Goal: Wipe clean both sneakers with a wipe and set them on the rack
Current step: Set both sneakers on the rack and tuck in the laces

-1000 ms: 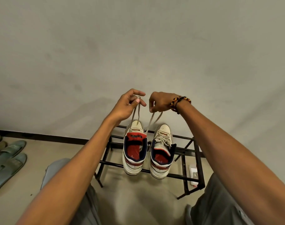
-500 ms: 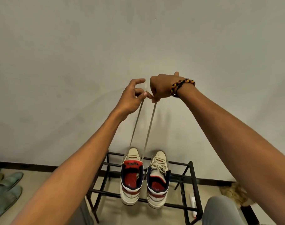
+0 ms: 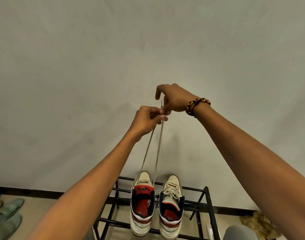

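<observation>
Left hand (image 3: 145, 121): fingers pinched shut on two laces (image 3: 150, 149).
Right hand (image 3: 174, 99): thumb and fingers pinched on the lace ends; beaded bracelet (image 3: 197, 105) at wrist.
Laces: taut, running down to left sneaker (image 3: 142, 203).
Sneakers: both on black rack (image 3: 209, 205), right sneaker (image 3: 171, 207) laced.
Writing: tongue mark unreadable.
Floor: green slippers (image 3: 5, 217) left.

Matt black metal rack (image 3: 209, 205), worn off-white leather-look sneakers (image 3: 142, 203), woven cloth laces (image 3: 157, 153)

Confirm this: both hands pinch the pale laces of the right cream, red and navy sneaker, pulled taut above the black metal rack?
Wrong shoe. In the head view both hands pinch the pale laces of the left cream, red and navy sneaker; the right sneaker is laced. They are pulled taut above the black metal rack.
</observation>
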